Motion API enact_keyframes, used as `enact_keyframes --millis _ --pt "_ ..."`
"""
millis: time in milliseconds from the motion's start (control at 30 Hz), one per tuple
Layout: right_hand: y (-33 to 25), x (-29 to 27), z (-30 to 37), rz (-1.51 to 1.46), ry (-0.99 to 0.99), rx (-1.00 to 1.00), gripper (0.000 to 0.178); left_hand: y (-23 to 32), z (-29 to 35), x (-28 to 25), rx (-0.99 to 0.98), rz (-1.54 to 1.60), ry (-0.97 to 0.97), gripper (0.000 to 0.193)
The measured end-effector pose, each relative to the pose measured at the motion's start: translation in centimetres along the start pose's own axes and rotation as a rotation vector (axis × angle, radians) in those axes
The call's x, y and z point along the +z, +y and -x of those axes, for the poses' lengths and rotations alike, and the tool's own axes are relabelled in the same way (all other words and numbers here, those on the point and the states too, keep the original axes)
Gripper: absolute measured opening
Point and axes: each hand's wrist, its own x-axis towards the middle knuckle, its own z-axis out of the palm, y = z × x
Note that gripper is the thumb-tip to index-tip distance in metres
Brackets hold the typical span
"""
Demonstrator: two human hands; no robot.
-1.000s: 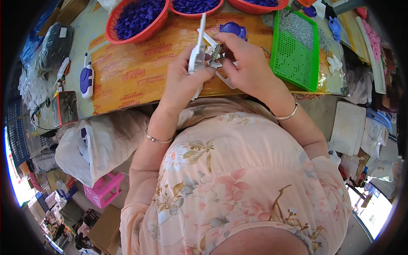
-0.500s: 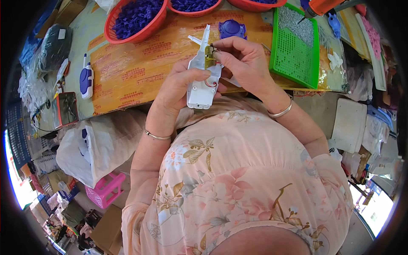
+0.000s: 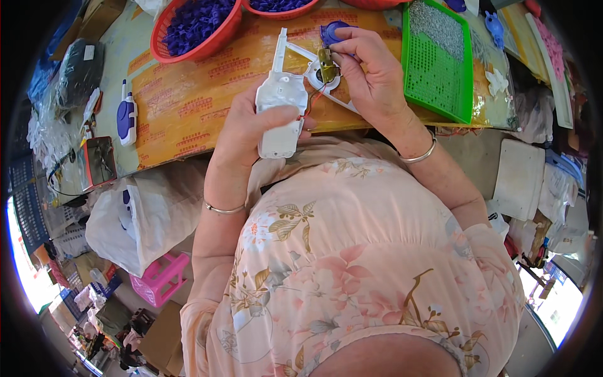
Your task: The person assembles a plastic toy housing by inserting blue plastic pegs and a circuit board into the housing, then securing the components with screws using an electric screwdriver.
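Note:
My left hand (image 3: 242,125) grips a white plastic housing (image 3: 281,139), its thumb across the front and the long narrow arm pointing away from me. Between the thumb and fingers of my right hand (image 3: 375,81) is a small yellowish, shiny motor-like part (image 3: 326,68), held apart from the housing. Thin red and dark wires (image 3: 312,102) run from it toward the housing. Just beneath, a white frame with a round ring (image 3: 313,80) shows; whether it joins the housing I cannot tell. A purple round part (image 3: 331,32) lies beyond my right fingertips, partly covered by them.
Red baskets of purple parts (image 3: 198,28) stand at the far edge. A green tray (image 3: 438,81) with many small metal pieces is on the right. On the left lie a purple-and-white device (image 3: 127,119) and a red-edged dark box (image 3: 99,160). A pink stool (image 3: 160,279) stands below.
My right hand has drawn the motor-like part up and away from the housing, exposing the wires. The housing has shifted left in my left hand. The hanging orange tool has left view.

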Motion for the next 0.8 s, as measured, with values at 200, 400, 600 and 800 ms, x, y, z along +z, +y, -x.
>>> enact_keyframes --millis 200,400,600,800 --pt "-1.3 0.0 0.4 -0.258 -0.029 0.222 0.010 -0.8 -0.3 0.1 0.075 -0.123 0.028 0.048" --pt "-2.2 -0.2 0.4 -0.272 -0.058 0.228 0.009 -0.6 -0.4 1.0 0.228 -0.360 0.015 0.049" --pt "-3.3 -0.7 0.1 -0.124 -0.118 0.074 0.007 -1.6 -0.8 1.3 0.136 -0.529 0.114 0.031" --pt "-3.4 -2.0 -0.3 -0.319 -0.320 0.288 0.013 -1.3 -0.5 1.2 0.008 -0.264 0.103 0.025"
